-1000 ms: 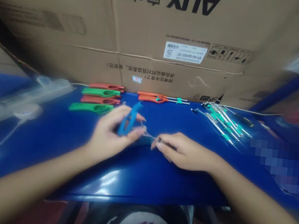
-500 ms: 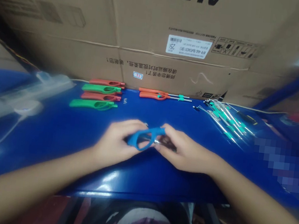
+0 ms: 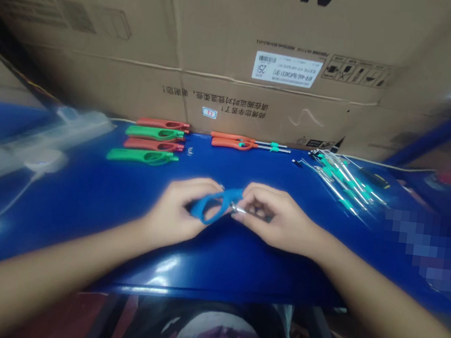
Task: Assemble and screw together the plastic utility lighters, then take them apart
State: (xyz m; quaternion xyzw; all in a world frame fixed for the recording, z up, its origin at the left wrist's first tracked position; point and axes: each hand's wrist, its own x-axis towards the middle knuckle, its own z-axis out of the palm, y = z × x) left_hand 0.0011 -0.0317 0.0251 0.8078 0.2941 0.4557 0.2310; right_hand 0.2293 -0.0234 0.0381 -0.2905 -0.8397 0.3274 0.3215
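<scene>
My left hand (image 3: 178, 207) is closed round a blue lighter handle (image 3: 204, 210), its oval trigger opening turned toward me. My right hand (image 3: 274, 218) pinches a thin metal lighter tube (image 3: 241, 210), whose tip meets the blue handle near the opening. My right fingertips also touch the handle's narrow end. How far the tube reaches into the handle I cannot tell. Behind my left hand lie red and green lighter handles (image 3: 143, 156) in a stack of rows. Two orange lighters (image 3: 232, 144) with metal tubes and green triggers lie at the back middle.
A pile of metal tubes with green parts (image 3: 346, 183) lies at the back right of the blue table (image 3: 181, 267). On the left are a blurred clear plastic item (image 3: 79, 128) and a white round object with a cable (image 3: 45, 160). A large cardboard box (image 3: 143, 35) walls off the back.
The metal tube's tip has come up toward the blue handle's opening. The handle has tilted and shifted slightly left, and my right fingers have curled more.
</scene>
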